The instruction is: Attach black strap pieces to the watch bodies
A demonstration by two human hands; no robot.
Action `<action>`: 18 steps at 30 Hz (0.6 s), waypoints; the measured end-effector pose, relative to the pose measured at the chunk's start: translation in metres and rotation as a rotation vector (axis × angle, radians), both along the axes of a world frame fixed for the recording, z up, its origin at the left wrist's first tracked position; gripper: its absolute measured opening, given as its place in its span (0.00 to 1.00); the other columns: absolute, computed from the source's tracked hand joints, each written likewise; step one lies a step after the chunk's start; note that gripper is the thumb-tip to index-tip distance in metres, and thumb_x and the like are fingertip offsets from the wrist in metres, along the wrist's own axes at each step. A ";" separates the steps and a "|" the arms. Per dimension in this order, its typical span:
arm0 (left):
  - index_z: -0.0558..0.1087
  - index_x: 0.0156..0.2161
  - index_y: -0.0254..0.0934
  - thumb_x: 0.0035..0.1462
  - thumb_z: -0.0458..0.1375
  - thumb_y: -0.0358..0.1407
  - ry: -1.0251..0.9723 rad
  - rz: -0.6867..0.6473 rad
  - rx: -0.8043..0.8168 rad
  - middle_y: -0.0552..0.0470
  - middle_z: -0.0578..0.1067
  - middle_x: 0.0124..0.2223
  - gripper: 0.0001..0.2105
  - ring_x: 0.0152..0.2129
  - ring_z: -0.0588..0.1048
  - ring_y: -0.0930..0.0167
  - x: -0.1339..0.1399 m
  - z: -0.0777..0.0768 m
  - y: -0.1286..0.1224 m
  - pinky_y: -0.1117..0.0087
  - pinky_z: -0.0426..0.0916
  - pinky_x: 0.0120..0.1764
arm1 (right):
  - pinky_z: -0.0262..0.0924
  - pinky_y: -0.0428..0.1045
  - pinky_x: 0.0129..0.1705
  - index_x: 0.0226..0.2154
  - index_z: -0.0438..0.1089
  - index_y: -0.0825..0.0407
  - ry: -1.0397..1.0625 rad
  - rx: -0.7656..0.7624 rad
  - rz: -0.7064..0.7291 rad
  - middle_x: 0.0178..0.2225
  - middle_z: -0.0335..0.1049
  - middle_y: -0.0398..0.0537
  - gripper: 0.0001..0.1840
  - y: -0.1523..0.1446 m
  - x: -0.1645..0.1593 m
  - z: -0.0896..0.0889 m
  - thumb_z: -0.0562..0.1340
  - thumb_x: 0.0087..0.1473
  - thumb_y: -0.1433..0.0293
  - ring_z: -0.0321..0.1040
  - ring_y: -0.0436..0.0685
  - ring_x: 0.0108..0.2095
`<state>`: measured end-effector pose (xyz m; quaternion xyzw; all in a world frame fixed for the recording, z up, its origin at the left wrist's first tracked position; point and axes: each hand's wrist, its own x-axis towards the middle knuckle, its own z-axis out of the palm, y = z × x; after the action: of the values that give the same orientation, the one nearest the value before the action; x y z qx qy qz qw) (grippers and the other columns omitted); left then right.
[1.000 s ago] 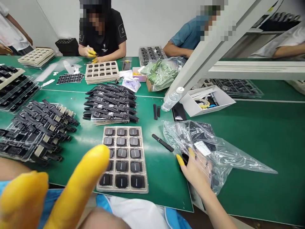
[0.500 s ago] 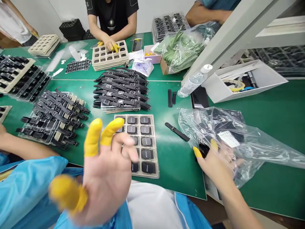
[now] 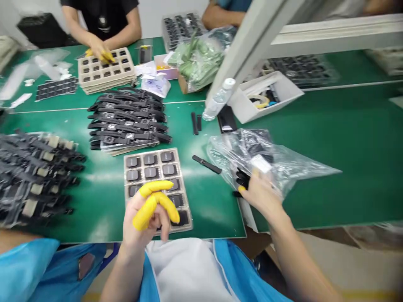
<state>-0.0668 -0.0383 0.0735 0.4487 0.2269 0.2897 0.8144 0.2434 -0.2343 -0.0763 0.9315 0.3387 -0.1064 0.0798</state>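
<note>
Black straps [image 3: 243, 178] show at the mouth of the clear bag [image 3: 288, 161], right of the tray [image 3: 142, 166]. Largest on my feed is the green counter [image 3: 330, 109] under the tray. Next comes a blurred heap of strapped pieces [image 3: 25, 167], well left of the tray, then a stack of strapped watches [image 3: 126, 115] behind it; I judge both piles done. Every tray unit I can make out sits in its cell with no strap showing, so I count that batch as left, though my left hand [image 3: 146, 214] hides some lower cells. It hangs over the tray half curled, yellow fingertips apart, nothing visible between them. My right hand [image 3: 262, 191] is at the bag, right of the tray, fingers right by the straps; I cannot tell whether they grip. Smallest, one loose strap [image 3: 207, 164] lies just right of the tray.
</note>
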 end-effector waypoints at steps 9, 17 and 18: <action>0.71 0.61 0.39 0.68 0.55 0.46 0.651 -0.534 0.957 0.41 0.79 0.52 0.21 0.45 0.78 0.60 0.015 -0.035 0.004 0.56 0.76 0.48 | 0.63 0.55 0.41 0.54 0.66 0.54 0.022 0.100 -0.070 0.47 0.73 0.64 0.23 0.020 0.022 0.019 0.60 0.61 0.58 0.71 0.69 0.45; 0.72 0.57 0.38 0.69 0.52 0.42 0.764 -0.720 1.134 0.40 0.78 0.52 0.17 0.48 0.78 0.56 0.015 -0.050 0.006 0.53 0.76 0.48 | 0.68 0.59 0.47 0.51 0.68 0.52 0.570 0.617 -0.238 0.42 0.76 0.53 0.22 0.046 0.019 0.031 0.62 0.58 0.58 0.73 0.66 0.43; 0.71 0.58 0.38 0.69 0.52 0.42 0.765 -0.720 1.136 0.40 0.78 0.52 0.18 0.49 0.78 0.56 0.016 -0.051 0.007 0.53 0.76 0.50 | 0.68 0.60 0.47 0.51 0.68 0.52 0.623 0.669 -0.251 0.42 0.76 0.54 0.23 0.054 0.008 0.028 0.62 0.58 0.57 0.73 0.66 0.43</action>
<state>-0.0511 -0.0313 0.0226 0.9127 0.1492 -0.0961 0.3680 0.2513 -0.1805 -0.0482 0.8635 0.2467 -0.2746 -0.3437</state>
